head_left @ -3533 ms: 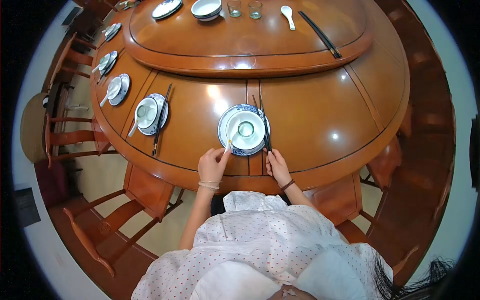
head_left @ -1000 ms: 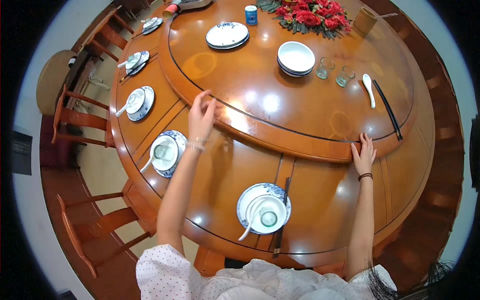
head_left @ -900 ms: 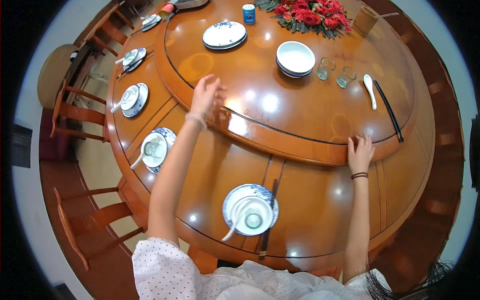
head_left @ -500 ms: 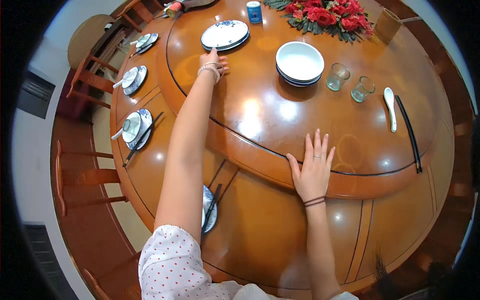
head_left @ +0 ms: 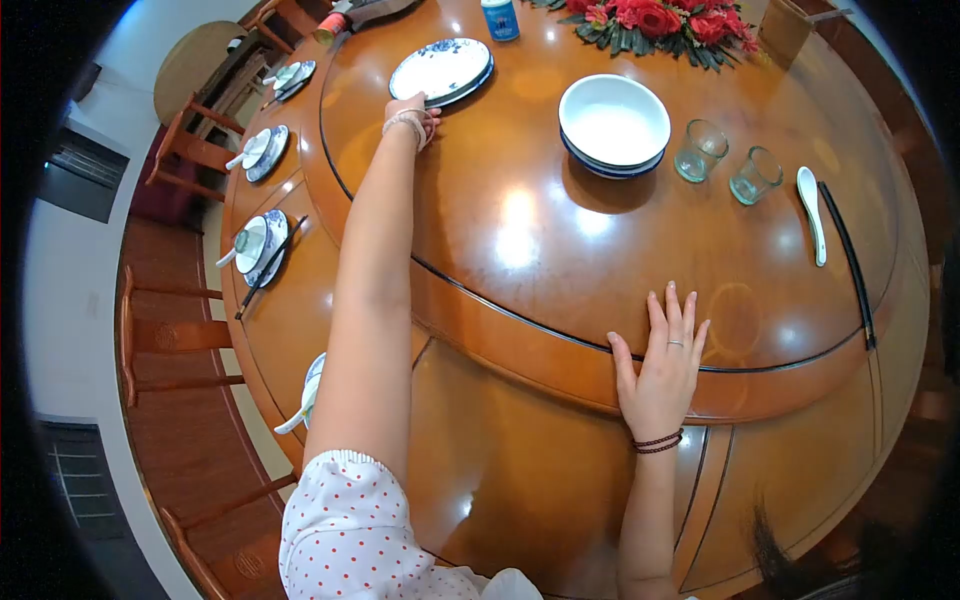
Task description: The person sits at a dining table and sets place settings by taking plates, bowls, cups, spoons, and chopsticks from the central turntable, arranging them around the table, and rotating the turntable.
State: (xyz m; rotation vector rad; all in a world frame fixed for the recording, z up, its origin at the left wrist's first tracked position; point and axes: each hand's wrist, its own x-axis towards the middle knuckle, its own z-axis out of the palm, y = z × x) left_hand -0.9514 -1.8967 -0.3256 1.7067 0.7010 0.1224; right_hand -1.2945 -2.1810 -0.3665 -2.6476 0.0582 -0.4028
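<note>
My left hand point(head_left: 412, 112) is stretched far forward and grips the near edge of a small stack of oval plates point(head_left: 441, 68) with blue patterns; the plates still lie on the raised round turntable point(head_left: 480, 230). Its fingers are partly hidden under the plate rim. My right hand point(head_left: 664, 365) rests flat on the turntable's near edge with its fingers spread and holds nothing. Between the hands and farther back stands a stack of white bowls point(head_left: 614, 120), with two clear glasses point(head_left: 701, 150) to its right.
A white spoon point(head_left: 811, 215) and black chopsticks point(head_left: 848, 262) lie at the turntable's right. Behind are a blue can point(head_left: 500, 20), red flowers point(head_left: 665, 18) and a wooden holder point(head_left: 784, 32). Place settings point(head_left: 262, 248) line the table's left edge, with wooden chairs point(head_left: 170, 340) beside it.
My left hand has reached forward from the turntable's edge to the plates and taken hold of their rim. My right hand now lies flat and spread. The view has turned, and the nearest setting has left it.
</note>
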